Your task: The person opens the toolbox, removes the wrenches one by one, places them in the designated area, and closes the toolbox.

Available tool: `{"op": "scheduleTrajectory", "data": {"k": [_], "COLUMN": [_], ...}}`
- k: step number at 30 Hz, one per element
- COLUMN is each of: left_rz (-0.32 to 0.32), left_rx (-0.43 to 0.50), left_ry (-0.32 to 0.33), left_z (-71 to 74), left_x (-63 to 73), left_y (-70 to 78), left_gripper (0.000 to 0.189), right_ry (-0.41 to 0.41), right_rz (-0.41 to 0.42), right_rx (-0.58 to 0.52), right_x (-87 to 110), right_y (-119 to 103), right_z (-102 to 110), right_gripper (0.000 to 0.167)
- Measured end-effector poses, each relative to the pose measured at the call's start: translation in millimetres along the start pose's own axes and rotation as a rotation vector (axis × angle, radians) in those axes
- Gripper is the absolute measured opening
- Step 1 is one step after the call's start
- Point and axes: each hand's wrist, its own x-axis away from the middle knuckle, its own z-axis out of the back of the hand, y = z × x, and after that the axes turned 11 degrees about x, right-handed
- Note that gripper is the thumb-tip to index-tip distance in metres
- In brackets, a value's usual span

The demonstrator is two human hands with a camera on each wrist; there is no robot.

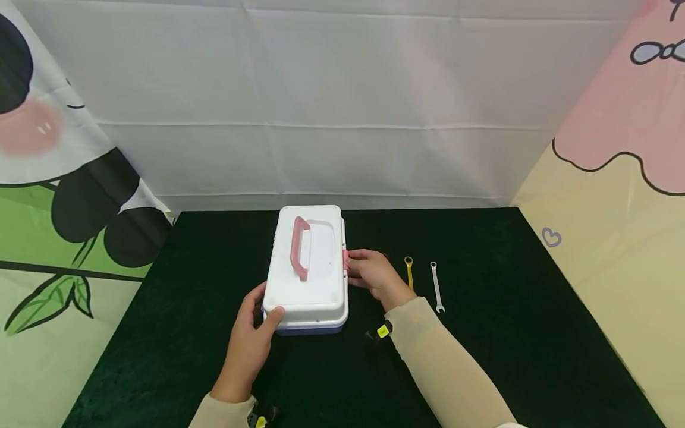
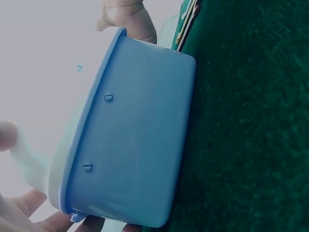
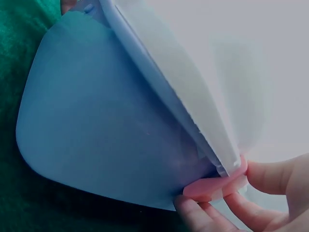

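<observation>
A storage box (image 1: 321, 300) with a white lid, a blue base and a pink carry handle (image 1: 296, 248) on top stands on the dark green cloth, its lid down. My left hand (image 1: 248, 345) holds the box's near left corner, thumb on the lid and fingers down the side. At the right side, my right hand (image 1: 377, 276) pinches the pink latch (image 3: 212, 187) between thumb and fingers. Seen from the right wrist, the latch sits at the seam between lid and blue base (image 3: 106, 116). The fingers of the left hand are partly hidden behind the box.
Right of the box lie a yellow wrench (image 1: 409, 272), partly hidden by the right arm, and a silver wrench (image 1: 436, 287). Green cloth (image 1: 514, 345) covers the table. A white hanging sheet (image 1: 342, 107) rises behind its far edge, with patterned sheets at both sides.
</observation>
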Motion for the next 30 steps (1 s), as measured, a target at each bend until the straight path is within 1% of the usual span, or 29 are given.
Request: {"op": "scheduleTrajectory", "data": {"k": [5, 10, 14, 19, 25, 27, 30], "left_rz": [0.018, 0.009, -0.006, -0.019, -0.073, -0.090, -0.108], "left_rx": [-0.015, -0.025, -0.035, -0.069, -0.128, -0.151, -0.210], "left_ry": [0.002, 0.000, 0.012, 0.033, 0.057, 0.047, 0.013], "left_z": [1.1, 2.3, 1.5, 1.9, 6.4, 8.6, 13.7], "left_x": [1.8, 2.6, 2.1, -0.7, -4.1, -4.3, -6.0], "left_y": [1.2, 2.2, 1.6, 2.0, 5.6, 7.2, 11.5], "left_gripper": [0.073, 0.071, 0.070, 0.069, 0.065, 0.064, 0.065], "right_ry": [-0.003, -0.002, -0.005, -0.044, -0.088, -0.103, -0.114], "right_rz": [0.004, 0.023, 0.039, 0.078, 0.148, 0.166, 0.184], "right_rx": [-0.015, -0.024, 0.000, 0.044, 0.084, 0.109, 0.161], "right_x": [-0.4, -0.6, 1.8, 6.9, 15.7, 21.1, 31.9], "right_y": [4, 7, 7, 8, 11, 11, 10], "right_z": [-1, -2, -2, 1, 9, 13, 21], "right_gripper": [0.040, 0.040, 0.043, 0.049, 0.051, 0.050, 0.050]}}
